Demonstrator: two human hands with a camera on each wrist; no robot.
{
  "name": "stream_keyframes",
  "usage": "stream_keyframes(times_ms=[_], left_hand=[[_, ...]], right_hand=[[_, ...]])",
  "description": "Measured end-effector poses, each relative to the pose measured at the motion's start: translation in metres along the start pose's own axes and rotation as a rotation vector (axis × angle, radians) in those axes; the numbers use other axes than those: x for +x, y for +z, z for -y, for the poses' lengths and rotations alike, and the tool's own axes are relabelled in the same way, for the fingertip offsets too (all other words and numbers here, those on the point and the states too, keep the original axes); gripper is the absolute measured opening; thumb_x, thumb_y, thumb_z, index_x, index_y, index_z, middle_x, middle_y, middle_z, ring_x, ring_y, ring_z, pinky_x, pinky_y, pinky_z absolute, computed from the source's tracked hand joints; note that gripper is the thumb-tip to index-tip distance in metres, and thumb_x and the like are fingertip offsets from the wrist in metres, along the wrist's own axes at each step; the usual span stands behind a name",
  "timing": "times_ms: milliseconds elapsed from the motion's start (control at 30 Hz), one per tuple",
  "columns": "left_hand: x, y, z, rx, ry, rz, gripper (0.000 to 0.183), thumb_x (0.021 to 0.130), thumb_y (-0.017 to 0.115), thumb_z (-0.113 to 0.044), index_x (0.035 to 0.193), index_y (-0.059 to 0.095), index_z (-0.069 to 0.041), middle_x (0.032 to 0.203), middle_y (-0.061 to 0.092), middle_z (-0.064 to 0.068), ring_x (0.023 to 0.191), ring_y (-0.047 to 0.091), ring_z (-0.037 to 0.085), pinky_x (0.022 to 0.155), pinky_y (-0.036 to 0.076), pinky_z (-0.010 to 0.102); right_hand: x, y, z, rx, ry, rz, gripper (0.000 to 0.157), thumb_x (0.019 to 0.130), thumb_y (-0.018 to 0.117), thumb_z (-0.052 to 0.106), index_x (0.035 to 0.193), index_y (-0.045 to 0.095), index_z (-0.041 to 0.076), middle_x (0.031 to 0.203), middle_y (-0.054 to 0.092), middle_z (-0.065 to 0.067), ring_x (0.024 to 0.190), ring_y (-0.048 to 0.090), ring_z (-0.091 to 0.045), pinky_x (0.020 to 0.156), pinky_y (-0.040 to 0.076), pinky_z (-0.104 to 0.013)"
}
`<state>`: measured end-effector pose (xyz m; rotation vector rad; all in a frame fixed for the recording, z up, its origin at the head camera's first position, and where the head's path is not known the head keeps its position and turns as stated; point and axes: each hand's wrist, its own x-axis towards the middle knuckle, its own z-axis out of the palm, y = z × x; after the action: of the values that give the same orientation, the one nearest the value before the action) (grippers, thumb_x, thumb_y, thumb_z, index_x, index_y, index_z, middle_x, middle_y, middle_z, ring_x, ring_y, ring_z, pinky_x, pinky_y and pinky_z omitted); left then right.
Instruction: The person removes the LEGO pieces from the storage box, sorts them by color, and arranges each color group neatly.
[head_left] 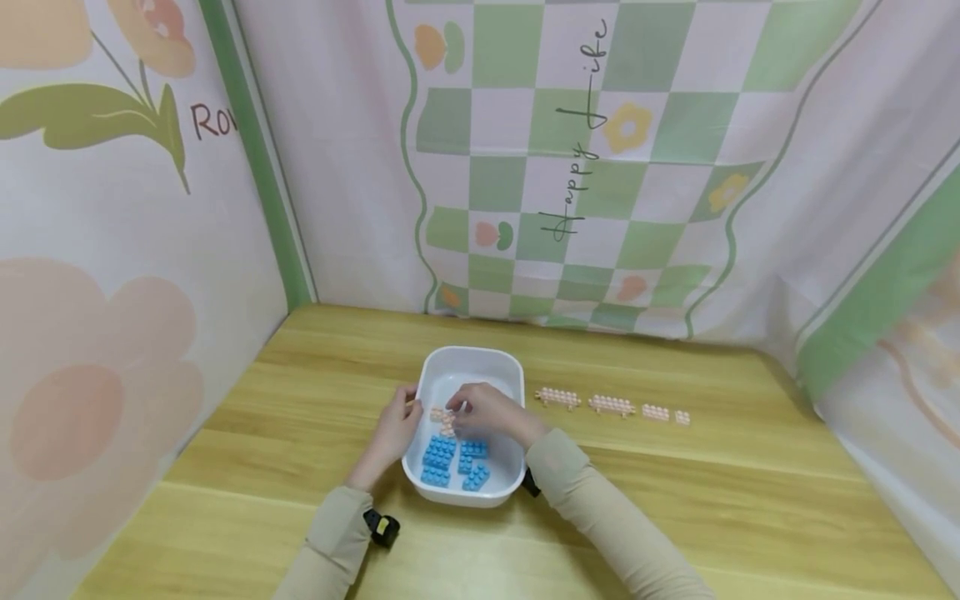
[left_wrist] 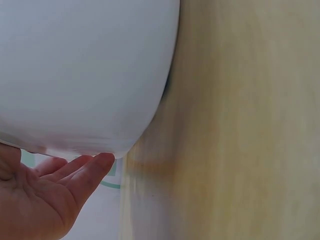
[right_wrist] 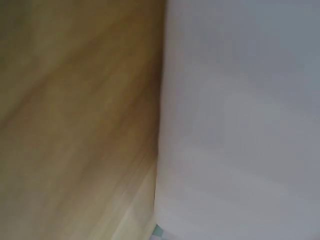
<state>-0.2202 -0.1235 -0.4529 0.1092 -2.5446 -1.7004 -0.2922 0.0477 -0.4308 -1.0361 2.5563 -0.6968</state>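
Blue bricks [head_left: 439, 452] fill the near end of a white tub [head_left: 465, 499], nearer the tabletop's left edge than its right. Beyond them, mid-tub, lie pink bricks [head_left: 447, 427], the right hand [head_left: 491, 410] bent over them; whether it grips one cannot be told. The left hand [head_left: 396, 425] clamps the tub's left rim; steady hold and a light pinch seem best. Rightward, a pink row [head_left: 612, 405] crosses the wood-grain tabletop [head_left: 712, 508]. A green-checked curtain [head_left: 558, 179] hangs at its far edge.
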Motion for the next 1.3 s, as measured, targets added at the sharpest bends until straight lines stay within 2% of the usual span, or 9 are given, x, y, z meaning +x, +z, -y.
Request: stream_keyframes(times_ms=[233,600,700,933,1033,1233,1300], left_hand=[[0.000,0.001,0.001,0.000,0.001,0.001,0.039,0.098,0.039,-0.011,0.134,0.039,0.003,0.139,0.043,0.026,0.122,0.049,0.041,0.098,0.048,0.047],[-0.001,0.000,0.003,-0.003,-0.005,0.006,0.039,0.099,0.038,-0.013,0.135,0.039,0.002,0.140,0.042,0.025,0.124,0.048,0.040,0.099,0.047,0.048],[0.000,0.000,0.003,-0.006,-0.004,0.006,0.039,0.099,0.038,-0.013,0.135,0.039,0.002,0.140,0.042,0.025,0.123,0.048,0.040,0.098,0.047,0.048],[-0.001,0.001,0.003,-0.009,-0.001,0.006,0.039,0.098,0.039,-0.011,0.135,0.039,0.003,0.140,0.042,0.026,0.123,0.049,0.041,0.097,0.048,0.048],[-0.003,0.001,0.003,-0.009,-0.007,0.011,0.039,0.099,0.039,-0.012,0.135,0.038,0.003,0.141,0.041,0.026,0.123,0.049,0.040,0.097,0.049,0.047],[-0.002,0.001,0.003,-0.009,-0.013,0.020,0.039,0.099,0.038,-0.013,0.136,0.038,0.001,0.141,0.041,0.025,0.123,0.049,0.040,0.095,0.050,0.046],[-0.001,0.001,0.003,-0.004,-0.012,0.019,0.040,0.099,0.038,-0.014,0.136,0.037,0.001,0.141,0.041,0.025,0.123,0.049,0.040,0.095,0.050,0.047]], right_hand=[[-0.003,-0.001,0.001,0.011,-0.001,0.018,0.020,0.082,0.070,0.016,0.101,0.069,0.011,0.097,0.067,-0.001,0.086,0.059,-0.012,0.079,0.052,-0.028],[-0.003,-0.001,0.000,0.054,0.076,0.016,0.016,0.081,0.070,0.016,0.097,0.067,0.015,0.089,0.065,0.005,0.082,0.058,-0.009,0.077,0.052,-0.026],[-0.003,-0.001,-0.001,0.052,0.040,-0.032,0.018,0.081,0.069,0.015,0.100,0.067,0.012,0.089,0.065,0.003,0.082,0.059,-0.010,0.076,0.052,-0.025],[-0.005,-0.003,-0.002,0.023,-0.144,-0.163,0.021,0.083,0.067,0.013,0.103,0.068,0.006,0.093,0.066,-0.005,0.087,0.061,-0.019,0.076,0.053,-0.029],[-0.006,-0.003,-0.003,0.026,-0.164,-0.183,0.022,0.084,0.066,0.013,0.105,0.067,0.006,0.095,0.066,-0.004,0.087,0.061,-0.019,0.075,0.053,-0.029],[-0.013,-0.011,-0.003,0.034,-0.138,-0.212,0.024,0.085,0.067,0.014,0.108,0.067,0.008,0.094,0.065,-0.003,0.086,0.059,-0.015,0.075,0.052,-0.025],[-0.015,-0.016,-0.002,0.039,-0.140,-0.226,0.024,0.085,0.067,0.013,0.108,0.067,0.007,0.095,0.065,-0.004,0.086,0.060,-0.016,0.075,0.054,-0.028]])
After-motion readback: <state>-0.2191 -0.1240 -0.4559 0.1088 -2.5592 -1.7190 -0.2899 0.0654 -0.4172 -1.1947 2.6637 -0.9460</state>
